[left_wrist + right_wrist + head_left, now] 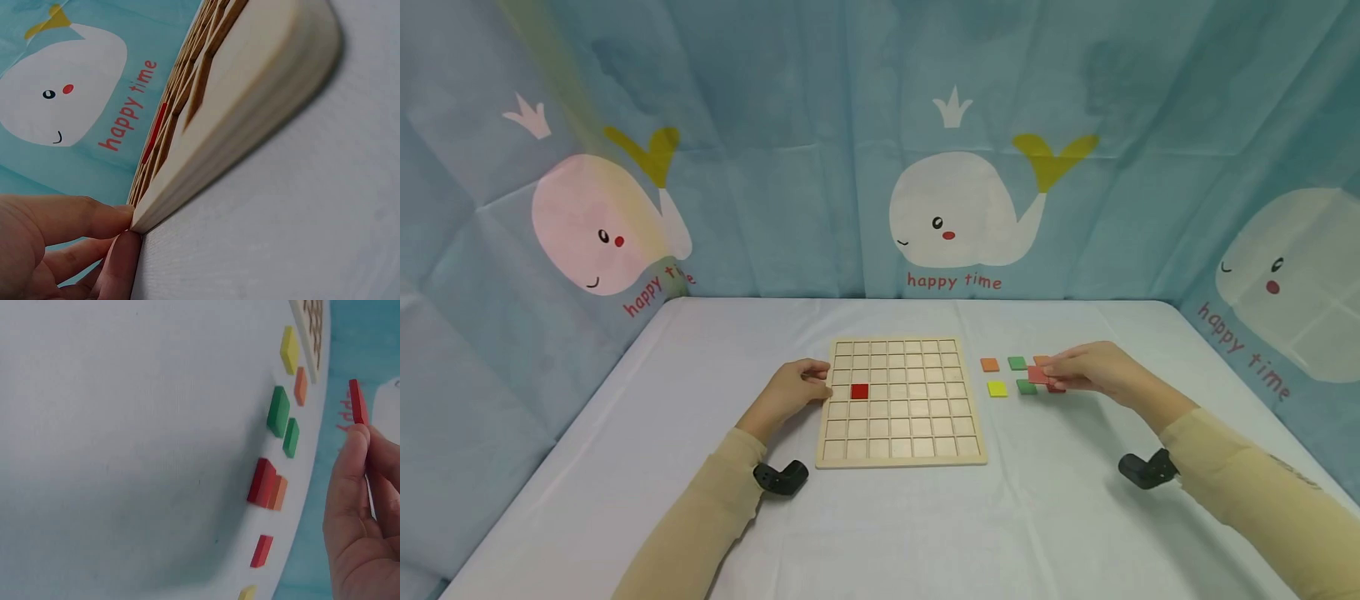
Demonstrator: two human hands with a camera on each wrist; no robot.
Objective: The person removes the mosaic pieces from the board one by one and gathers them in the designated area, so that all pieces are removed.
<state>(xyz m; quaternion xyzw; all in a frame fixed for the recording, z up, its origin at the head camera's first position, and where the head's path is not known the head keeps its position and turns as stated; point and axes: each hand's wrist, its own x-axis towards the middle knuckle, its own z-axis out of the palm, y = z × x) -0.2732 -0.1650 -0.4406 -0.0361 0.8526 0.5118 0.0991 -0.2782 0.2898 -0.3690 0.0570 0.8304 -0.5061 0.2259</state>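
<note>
My right hand pinches a red square tile between thumb and fingers, raised over the loose tiles right of the board. In the right wrist view the held red tile stands on edge above the fingertips. A pale wooden grid board lies flat on the table. One red tile sits in a cell on its left side, near mid-height. At the board's left edge, my left hand grips the rim; in the left wrist view its thumb lies on the rim, with fingers below.
Beside the board's right edge lie an orange tile, a yellow tile and two green tiles. Farther along are a red tile and several more, partly hidden by my right hand in the head view. A whale-print curtain borders the white table.
</note>
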